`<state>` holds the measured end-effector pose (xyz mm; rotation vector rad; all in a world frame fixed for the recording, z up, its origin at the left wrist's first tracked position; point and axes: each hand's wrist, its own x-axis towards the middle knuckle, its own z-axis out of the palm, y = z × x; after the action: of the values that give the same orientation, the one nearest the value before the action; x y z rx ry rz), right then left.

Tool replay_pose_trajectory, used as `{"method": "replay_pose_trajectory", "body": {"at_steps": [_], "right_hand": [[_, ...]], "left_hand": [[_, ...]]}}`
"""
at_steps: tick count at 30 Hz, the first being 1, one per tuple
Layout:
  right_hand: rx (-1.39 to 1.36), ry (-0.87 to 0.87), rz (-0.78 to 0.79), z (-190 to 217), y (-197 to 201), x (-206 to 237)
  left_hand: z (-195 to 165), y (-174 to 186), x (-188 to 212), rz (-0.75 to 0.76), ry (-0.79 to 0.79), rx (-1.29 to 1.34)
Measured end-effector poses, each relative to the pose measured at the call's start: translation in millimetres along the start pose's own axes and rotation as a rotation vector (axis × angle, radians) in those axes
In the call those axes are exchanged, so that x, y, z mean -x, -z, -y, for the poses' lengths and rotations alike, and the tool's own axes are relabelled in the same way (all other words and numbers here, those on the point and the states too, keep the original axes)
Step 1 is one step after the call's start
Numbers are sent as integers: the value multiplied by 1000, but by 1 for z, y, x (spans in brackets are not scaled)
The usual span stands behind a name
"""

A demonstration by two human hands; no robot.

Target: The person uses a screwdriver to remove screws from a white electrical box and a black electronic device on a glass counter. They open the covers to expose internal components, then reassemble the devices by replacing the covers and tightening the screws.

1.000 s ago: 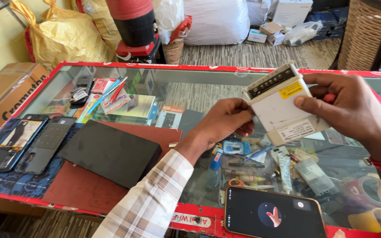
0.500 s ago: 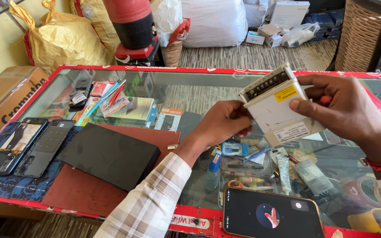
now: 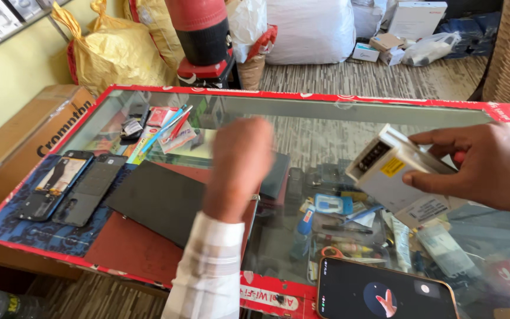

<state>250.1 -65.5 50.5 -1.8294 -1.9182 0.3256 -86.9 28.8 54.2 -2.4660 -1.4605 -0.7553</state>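
One white metal box (image 3: 398,180) sits pinched in your right hand (image 3: 491,168) above the glass counter (image 3: 326,124). Your left hand (image 3: 238,159) is off it, blurred mid-air, can't tell how open. Looks like an inspection step; next you'd need that free hand steadying the box.

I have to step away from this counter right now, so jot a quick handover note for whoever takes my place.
Right hand: holds the white box-shaped unit tilted above the glass counter, fingers on its top and side.
Left hand: raised over the counter, blurred, holding nothing, apart from the unit.
Nearby: dark tablet lying flat on the red mat; a phone with lit screen at the near edge.
Done: unit is off the counter. Left: it has not been set down or opened.
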Motion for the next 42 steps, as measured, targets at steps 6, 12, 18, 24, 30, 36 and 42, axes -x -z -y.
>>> {"method": "replay_pose_trajectory", "body": {"at_steps": [6,12,18,24,30,36,42], "right_hand": [[114,41,-12,20,4,5],[195,84,-98,50,1,10],[-144,70,-407,33,3,16],[-254,257,-661,-1,23,22],[212,-105,110,7,45,12],[193,92,237,35,30,14],[-67,294,170,47,18,13]], "left_hand": [[33,5,1,281,332,49],[31,-14,-3,381,373,-72],[34,-20,-2,414,363,-73],[26,-15,-7,138,326,-98],[-13,-1,-17,-543,-131,512],[-73,-4,0,-451,-370,767],[-98,-6,11,-188,-446,941]]}}
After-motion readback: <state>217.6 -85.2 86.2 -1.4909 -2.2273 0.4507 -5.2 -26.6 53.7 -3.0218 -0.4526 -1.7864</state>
